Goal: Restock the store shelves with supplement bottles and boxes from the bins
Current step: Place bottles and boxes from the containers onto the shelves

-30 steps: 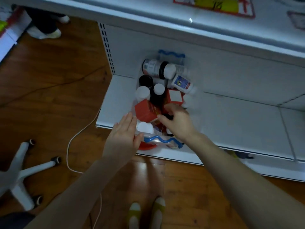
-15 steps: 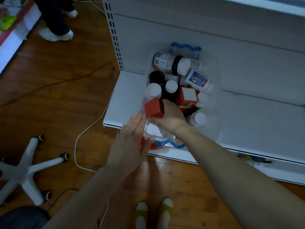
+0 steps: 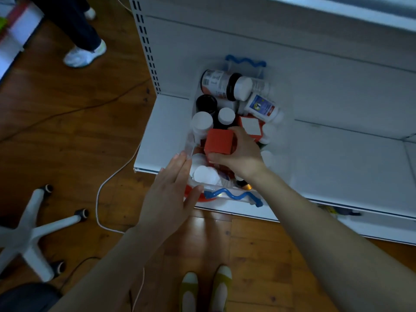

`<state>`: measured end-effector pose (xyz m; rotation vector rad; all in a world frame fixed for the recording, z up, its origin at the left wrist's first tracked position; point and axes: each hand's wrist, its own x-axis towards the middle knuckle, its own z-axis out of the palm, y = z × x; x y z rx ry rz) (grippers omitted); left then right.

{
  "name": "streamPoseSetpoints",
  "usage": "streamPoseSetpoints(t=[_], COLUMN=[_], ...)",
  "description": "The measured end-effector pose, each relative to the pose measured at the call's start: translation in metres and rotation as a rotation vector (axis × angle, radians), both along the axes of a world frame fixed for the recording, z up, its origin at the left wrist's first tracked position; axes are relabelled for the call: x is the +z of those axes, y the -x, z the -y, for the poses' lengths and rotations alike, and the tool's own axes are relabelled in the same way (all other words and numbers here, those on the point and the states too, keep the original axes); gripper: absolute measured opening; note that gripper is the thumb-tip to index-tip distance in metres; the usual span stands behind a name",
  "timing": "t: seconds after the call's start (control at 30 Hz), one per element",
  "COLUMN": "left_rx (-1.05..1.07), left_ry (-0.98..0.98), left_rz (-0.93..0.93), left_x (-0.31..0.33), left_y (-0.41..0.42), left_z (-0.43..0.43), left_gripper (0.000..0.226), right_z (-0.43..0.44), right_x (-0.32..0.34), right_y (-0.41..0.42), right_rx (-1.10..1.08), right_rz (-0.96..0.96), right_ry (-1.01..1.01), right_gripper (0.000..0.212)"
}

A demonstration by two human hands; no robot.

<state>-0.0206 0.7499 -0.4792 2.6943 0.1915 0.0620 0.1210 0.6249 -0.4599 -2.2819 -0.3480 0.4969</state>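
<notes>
The right hand [image 3: 239,154] grips a red box [image 3: 218,142] above the bin [image 3: 234,195]; left hand [image 3: 167,197] flat beside it.

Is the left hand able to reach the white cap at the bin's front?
Probably yes: the open left hand is beside the white cap, nothing covers it, and the right hand holds the red box farther back.

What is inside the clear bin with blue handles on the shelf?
The bin holds white-capped supplement bottles, a large bottle lying at the back, and red boxes; the right hand grips one red box. What lies beneath them, and the bin's floor, is covered.
</notes>
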Motion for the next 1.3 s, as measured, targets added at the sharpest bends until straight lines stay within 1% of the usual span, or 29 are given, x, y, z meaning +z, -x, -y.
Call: streamPoseSetpoints(t=[0.1,0.2,0.27,0.33,0.43,0.53,0.63,0.7,0.8,0.9,1.03,1.2,1.3], left_rx=[0.008,0.024,0.018,-0.009,-0.019,-0.088,-0.187,-0.24,-0.269,-0.31,-0.317,-0.332,-0.326], left_ry=[0.018,0.044,0.048,0.067,0.123,0.084,0.055,0.022,-0.009,-0.109,-0.109,-0.209,-0.23], left_rz=[-0.005,0.005,0.014,0.062,0.045,0.047,0.041,0.069,0.067,0.038,0.029,0.029,-0.005], left_x=[0.004,0.013,0.019,0.024,0.033,0.036,0.032,0.029,0.025,0.017,0.013,0.013,0.014], left_y=[-0.002,-0.008,-0.017,-0.034,-0.072,-0.116,-0.159,-0.183,-0.208,-0.223,-0.229,-0.234,-0.235], left_z=[0.002,0.004,0.006,0.011,0.026,0.041,0.051,0.056,0.062,0.063,0.062,0.059,0.06], left_gripper=[0.062,0.064,0.063,0.061,0.061,0.06,0.063,0.064,0.066,0.067,0.059,0.053,0.052], right_z=[0.022,0.047,0.064,0.08,0.101,0.112,0.117,0.118,0.121,0.123,0.122,0.121,0.12], right_x=[0.019,0.032,0.039,0.046,0.057,0.065,0.065,0.064,0.063,0.062,0.058,0.056,0.056], right_y=[0.005,0.009,0.012,0.016,0.021,0.031,0.038,0.04,0.041,0.042,0.041,0.043,0.042], right_rx=[-0.116,-0.211,-0.24,-0.244,-0.249,-0.247,-0.242,-0.24,-0.251,-0.252,-0.261,-0.252,-0.254], right_rz=[-0.038,0.001,0.04,0.052,0.047,0.029,0.014,0.009,-0.015,-0.032,-0.051,-0.066,-0.074], right_ry=[-0.09,-0.154,-0.174,-0.159,-0.162,-0.177,-0.179,-0.177,-0.212,-0.223,-0.235,-0.234,-0.231], right_gripper=[0.057,0.055,0.058,0.065,0.061,0.06,0.064,0.069,0.063,0.062,0.061,0.062,0.061])
